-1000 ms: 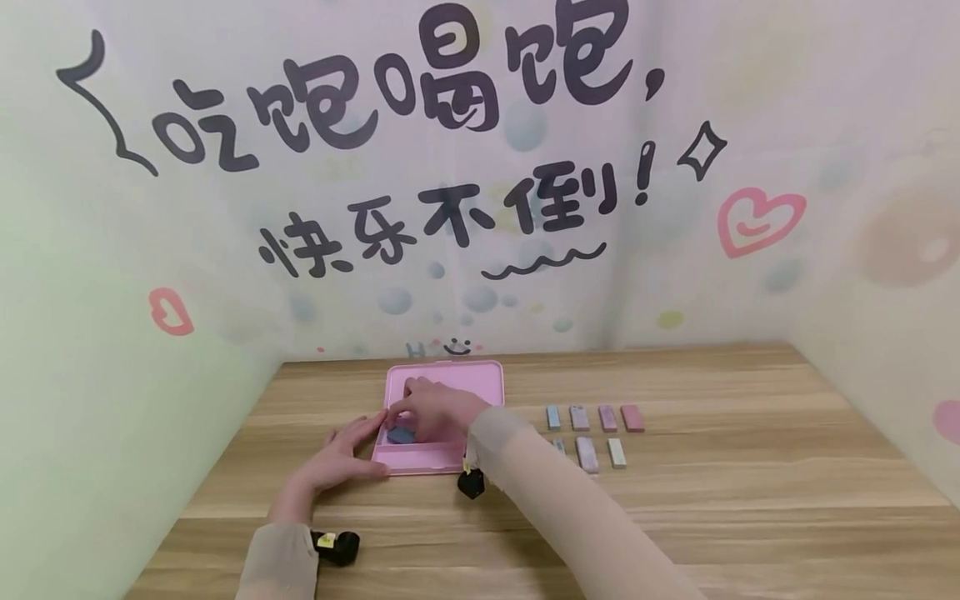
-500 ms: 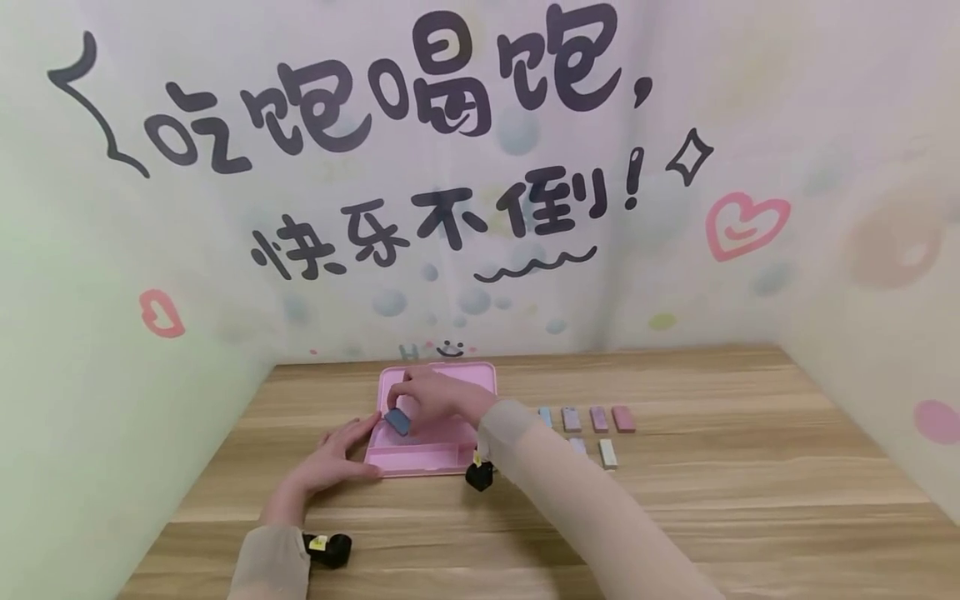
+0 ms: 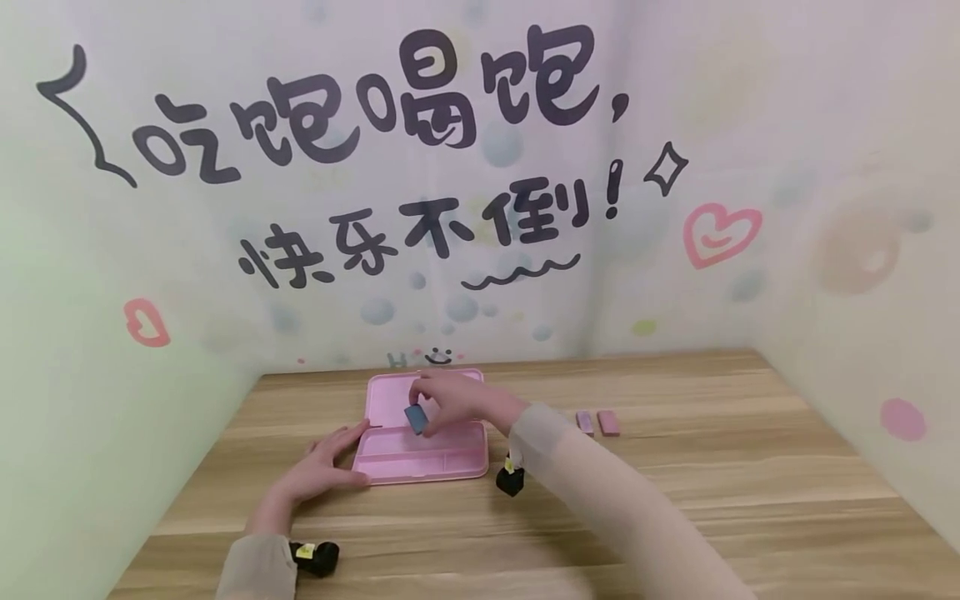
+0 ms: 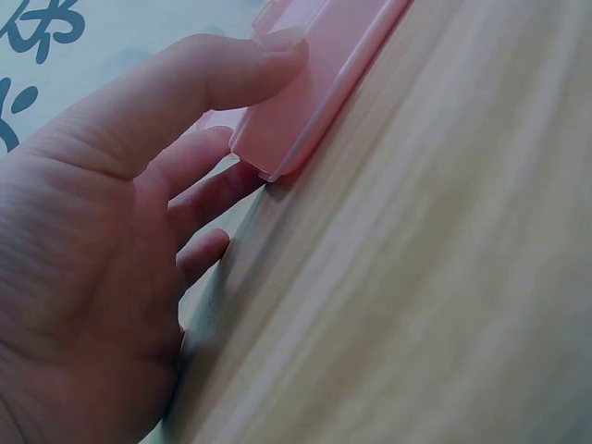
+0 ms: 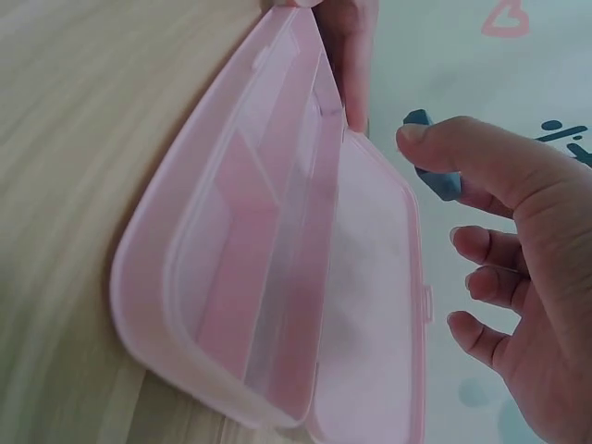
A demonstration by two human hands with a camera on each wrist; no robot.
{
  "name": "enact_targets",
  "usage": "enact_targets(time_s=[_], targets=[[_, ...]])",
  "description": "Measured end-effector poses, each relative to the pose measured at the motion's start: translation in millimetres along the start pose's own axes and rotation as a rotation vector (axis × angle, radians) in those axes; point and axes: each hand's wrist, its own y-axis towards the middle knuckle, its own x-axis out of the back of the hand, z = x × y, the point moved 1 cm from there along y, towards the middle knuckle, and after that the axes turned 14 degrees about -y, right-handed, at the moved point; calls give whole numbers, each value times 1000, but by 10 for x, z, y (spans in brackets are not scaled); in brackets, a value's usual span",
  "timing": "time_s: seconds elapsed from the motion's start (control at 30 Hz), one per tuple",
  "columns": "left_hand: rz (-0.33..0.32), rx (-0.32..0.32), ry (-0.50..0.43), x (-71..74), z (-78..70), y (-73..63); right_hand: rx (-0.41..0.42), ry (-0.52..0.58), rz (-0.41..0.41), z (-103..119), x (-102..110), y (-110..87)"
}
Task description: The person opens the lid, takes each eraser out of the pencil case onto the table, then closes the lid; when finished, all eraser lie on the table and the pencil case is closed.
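Note:
An opened pink pencil case (image 3: 420, 480) lies on the table, its lid (image 3: 386, 397) folded back towards the wall. My left hand (image 3: 313, 471) holds the case's left end. In the left wrist view its thumb (image 4: 254, 74) lies over the front corner, the other fingers reaching behind. Above the case, my right hand (image 3: 461, 396) pinches a small dark blue eraser (image 3: 416, 419) between thumb and fingers. From the right wrist, the eraser (image 5: 435, 157) shows apart from the case; the remaining fingers curl loosely. The visible case compartments (image 5: 227, 250) hold nothing.
Right of the case lie a purple block (image 3: 584, 422) and a pink block (image 3: 608, 422); my right forearm hides the area nearer me. A printed cloth wall (image 3: 540, 317) stands behind the wooden table (image 3: 675, 467).
My right hand has lifted the dark blue eraser out of the case and moved it right. Its forearm now covers several blocks seen earlier. The left hand stays at the case.

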Motion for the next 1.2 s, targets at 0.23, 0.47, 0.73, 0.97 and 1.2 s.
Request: enact_targets(time_s=[0.23, 0.47, 0.73, 0.97, 1.2], targets=[[0, -5, -8, 3, -15, -4, 10, -22, -7, -66, 77, -206], [3, -9, -1, 2, -7, -9, 13, 9, -17, -157, 200, -437], [3, 3, 4, 20, -7, -20, 15, 60, -45, -288, 293, -813], [-3, 5, 4, 22, 7, -27, -35, 106, -118, -490, 275, -1269], [-4, 4, 5, 17, -7, -28, -136, 188, -171, -719, 100, -1804]])
